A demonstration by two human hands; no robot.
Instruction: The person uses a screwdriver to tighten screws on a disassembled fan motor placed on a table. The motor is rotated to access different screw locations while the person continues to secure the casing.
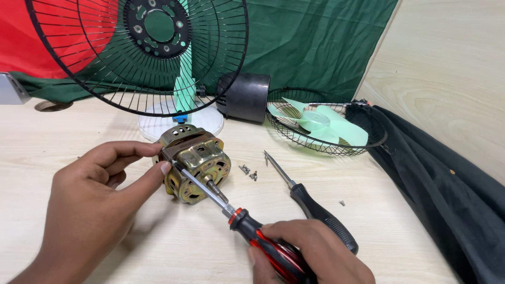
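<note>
A brass-coloured fan motor (197, 160) lies on the pale wooden table (63, 131), its shaft pointing toward me. My left hand (100, 194) steadies it, thumb and forefinger pinching its left edge. My right hand (310, 255) grips the red-and-black handle of a screwdriver (247, 223). The screwdriver's shaft runs up-left, and its tip meets the motor's top left edge beside my left thumb.
A second, black-handled screwdriver (315, 208) lies right of the motor, with loose screws (248, 172) nearby. A black wire fan guard (137, 52) stands on a white base (181, 123) behind. A black motor cover (244, 97), a guard holding green blades (323, 123) and dark cloth (447, 189) sit right.
</note>
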